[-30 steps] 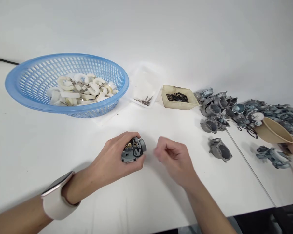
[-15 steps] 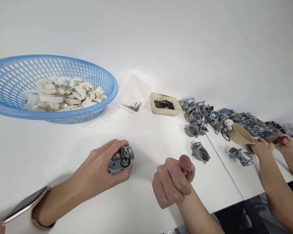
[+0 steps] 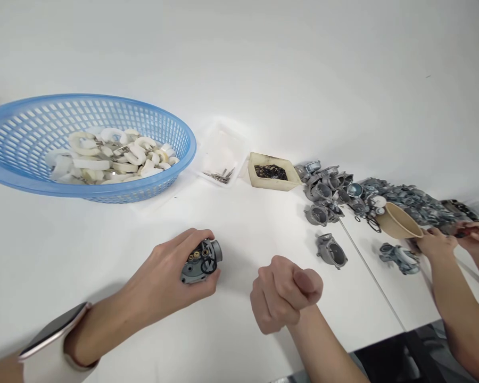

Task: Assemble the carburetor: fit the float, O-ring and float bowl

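Observation:
My left hand (image 3: 159,271) is wrapped round a grey metal carburetor body (image 3: 195,270) near the table's front middle. Its underside faces up, showing several brass jets, and a black O-ring (image 3: 208,265) lies on it. To the right, my right hand (image 3: 283,298) hovers apart from the carburetor body, fingers curled in and thumb pressed against the index finger. Whatever it may hold is hidden. Nearest to that hand on the right lies a loose grey float bowl (image 3: 332,251).
At the left stands a blue basket (image 3: 151,189) of white floats. Behind are a clear tray (image 3: 223,143) with metal pins and a cream tray (image 3: 275,183) of black O-rings. Carburetor parts (image 3: 327,186) are heaped rightward, past a tan cup (image 3: 399,221). A co-worker's hands (image 3: 437,244) work at far right.
The whole view has shifted slightly, so things appear a little further right. My right hand has turned slightly, its fingers still curled. My left hand keeps its hold on the carburetor body.

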`<state>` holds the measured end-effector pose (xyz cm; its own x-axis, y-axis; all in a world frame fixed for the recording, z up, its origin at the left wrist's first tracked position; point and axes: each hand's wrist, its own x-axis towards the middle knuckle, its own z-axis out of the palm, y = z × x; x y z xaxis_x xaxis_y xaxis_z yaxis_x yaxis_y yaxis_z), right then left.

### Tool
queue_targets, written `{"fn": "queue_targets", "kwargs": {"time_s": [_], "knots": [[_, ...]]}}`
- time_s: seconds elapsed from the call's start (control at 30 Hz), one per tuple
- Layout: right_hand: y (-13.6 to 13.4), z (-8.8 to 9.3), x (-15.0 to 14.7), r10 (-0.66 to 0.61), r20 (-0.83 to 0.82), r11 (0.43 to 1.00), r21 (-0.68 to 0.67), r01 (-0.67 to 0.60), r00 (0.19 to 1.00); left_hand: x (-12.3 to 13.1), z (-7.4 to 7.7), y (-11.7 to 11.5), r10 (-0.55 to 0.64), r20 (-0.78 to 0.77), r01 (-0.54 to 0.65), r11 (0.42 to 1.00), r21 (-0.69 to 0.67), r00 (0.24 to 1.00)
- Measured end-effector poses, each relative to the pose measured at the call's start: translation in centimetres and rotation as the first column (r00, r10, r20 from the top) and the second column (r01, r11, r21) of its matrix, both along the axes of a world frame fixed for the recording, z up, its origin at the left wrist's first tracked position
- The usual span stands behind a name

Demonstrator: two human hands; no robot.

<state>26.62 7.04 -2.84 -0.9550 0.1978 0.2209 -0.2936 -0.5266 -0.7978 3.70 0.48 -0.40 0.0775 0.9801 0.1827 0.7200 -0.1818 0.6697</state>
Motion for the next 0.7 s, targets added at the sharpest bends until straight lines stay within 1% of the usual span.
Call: {"fn": "queue_targets", "kwargs": {"time_s": [0.07,0.1,0.13,0.17,0.2,0.23,0.27,0.3,0.33,0.37,0.4,0.47,0.57,0.63,0.7], "knots": [[-0.4,2.1,-0.5,-0.097,0.144,0.987,-0.112,0.113,0.985,0.0,0.1,0.0,-0.003,0.004,0.003,1.0,-0.01,1.0],[-0.6,3.1,-0.9,-0.167,0.228,0.973,-0.117,0.197,0.959,0.1,0.2,0.0,-0.004,0.009,0.004,1.0,-0.018,1.0],[-0.9,3.9,-1.3,-0.254,0.311,0.954,-0.076,0.291,0.916,0.1,0.2,0.0,-0.005,0.015,0.006,1.0,-0.023,1.0],[-1.1,4.4,-1.8,-0.355,0.376,0.925,0.013,0.379,0.856,0.1,0.3,-0.1,-0.01,0.019,0.011,1.0,-0.029,1.0],[-1.3,4.7,-2.3,-0.475,0.421,0.876,0.142,0.461,0.772,0.1,0.3,-0.1,-0.018,0.02,0.018,0.999,-0.033,1.0],[-1.5,4.9,-2.8,-0.592,0.433,0.806,0.29,0.517,0.68,0.1,0.3,-0.2,-0.027,0.018,0.028,0.999,-0.034,0.999],[-1.7,4.9,-3.2,-0.686,0.416,0.727,0.428,0.537,0.597,0.1,0.3,-0.2,-0.038,0.011,0.038,0.999,-0.028,0.999],[-1.9,4.8,-3.6,-0.749,0.387,0.657,0.541,0.526,0.538,0.1,0.3,-0.3,-0.049,-0.001,0.049,0.999,-0.021,0.999],[-2.0,4.6,-3.9,-0.785,0.356,0.603,0.624,0.496,0.506,0.1,0.2,-0.4,-0.06,-0.015,0.06,0.998,-0.015,0.998],[-2.2,4.5,-4.0,-0.8,0.33,0.57,0.682,0.459,0.502,0.1,0.2,-0.5,-0.067,-0.031,0.067,0.998,-0.01,0.997],[-2.3,4.3,-4.1,-0.799,0.311,0.552,0.719,0.422,0.515,0.1,0.2,-0.5,-0.072,-0.044,0.071,0.997,-0.007,0.996],[-2.4,4.2,-4.0,-0.786,0.286,0.535,0.759,0.372,0.548,0.1,0.1,-0.5,-0.075,-0.06,0.075,0.997,-0.011,0.995],[-2.3,4.3,-3.7,-0.771,0.287,0.553,0.744,0.375,0.568,0.1,0.2,-0.4,-0.07,-0.044,0.07,0.997,-0.015,0.997],[-2.1,4.5,-3.5,-0.792,0.304,0.56,0.707,0.432,0.529,0.1,0.2,-0.3,-0.061,-0.02,0.06,0.998,-0.031,0.998],[-1.9,4.5,-3.5,-0.829,0.325,0.539,0.681,0.496,0.455,0.0,0.3,-0.3,-0.05,0.001,0.05,0.997,-0.051,0.999]]}}
